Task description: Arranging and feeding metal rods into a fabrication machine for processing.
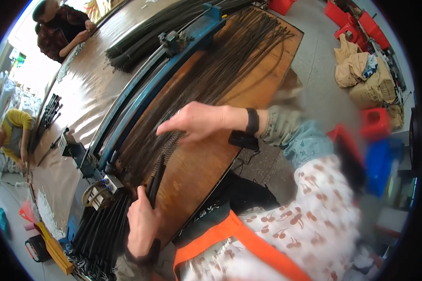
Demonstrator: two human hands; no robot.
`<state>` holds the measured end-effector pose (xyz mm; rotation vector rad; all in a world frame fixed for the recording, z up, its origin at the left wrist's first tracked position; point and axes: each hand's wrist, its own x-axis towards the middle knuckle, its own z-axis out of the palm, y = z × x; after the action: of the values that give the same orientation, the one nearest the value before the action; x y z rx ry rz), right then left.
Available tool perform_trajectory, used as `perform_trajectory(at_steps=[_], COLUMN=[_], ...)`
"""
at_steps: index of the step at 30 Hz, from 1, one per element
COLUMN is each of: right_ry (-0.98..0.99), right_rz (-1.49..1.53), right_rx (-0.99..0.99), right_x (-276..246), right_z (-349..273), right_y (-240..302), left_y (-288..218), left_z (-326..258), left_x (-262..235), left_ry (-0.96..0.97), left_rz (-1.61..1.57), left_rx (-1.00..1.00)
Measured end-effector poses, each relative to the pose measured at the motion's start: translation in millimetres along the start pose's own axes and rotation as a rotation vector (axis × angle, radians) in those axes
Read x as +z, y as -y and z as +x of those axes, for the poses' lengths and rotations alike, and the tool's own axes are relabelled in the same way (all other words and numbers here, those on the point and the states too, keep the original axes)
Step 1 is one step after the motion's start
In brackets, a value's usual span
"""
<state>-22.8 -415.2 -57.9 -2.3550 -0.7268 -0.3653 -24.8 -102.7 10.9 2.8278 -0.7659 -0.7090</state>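
My left hand (143, 222) is wrapped round a few black tubes (157, 180) near the front end of the wooden tabletop. Stretched out over a bundle of long, thin dark rods (204, 82), my right hand (199, 121) has its thumb side pointing left. Its lower fingers are partly hidden and blurred; I see nothing held in them. The rods lie lengthwise on the wooden board (185, 178), with loose ends fanned at the far side. Beside my left hand stands a small clamp-like machine head (108, 189) with hoses.
A blue metal rail (150, 89) runs along the rods. Many black tubes with metal ends (101, 229) lie at lower left. Beyond the rail is another dark rod bundle (145, 44). Two people work at the far table edge. Sacks (354, 68) and red bins (375, 122) stand right.
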Motion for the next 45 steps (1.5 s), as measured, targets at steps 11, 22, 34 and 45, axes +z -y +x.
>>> perform_trajectory(at_steps=[11, 22, 34, 45], right_ry=[0.445, 0.404, 0.187, 0.235], right_rz=[-0.487, -0.253, -0.174, -0.231], right_rx=[0.226, 0.151, -0.091, -0.011], right_x=[-82, 11, 73, 64], right_z=[15, 10, 3, 0], right_y=[-28, -16, 13, 5], left_y=[6, 21, 38, 44], left_z=[14, -1, -20, -42], left_x=[16, 45, 67, 58], left_ry=[-0.012, 0.041, -0.02, 0.01], left_rz=[0.136, 0.144, 0.093, 0.081], left_rx=[0.002, -0.071, 0.007, -0.084])
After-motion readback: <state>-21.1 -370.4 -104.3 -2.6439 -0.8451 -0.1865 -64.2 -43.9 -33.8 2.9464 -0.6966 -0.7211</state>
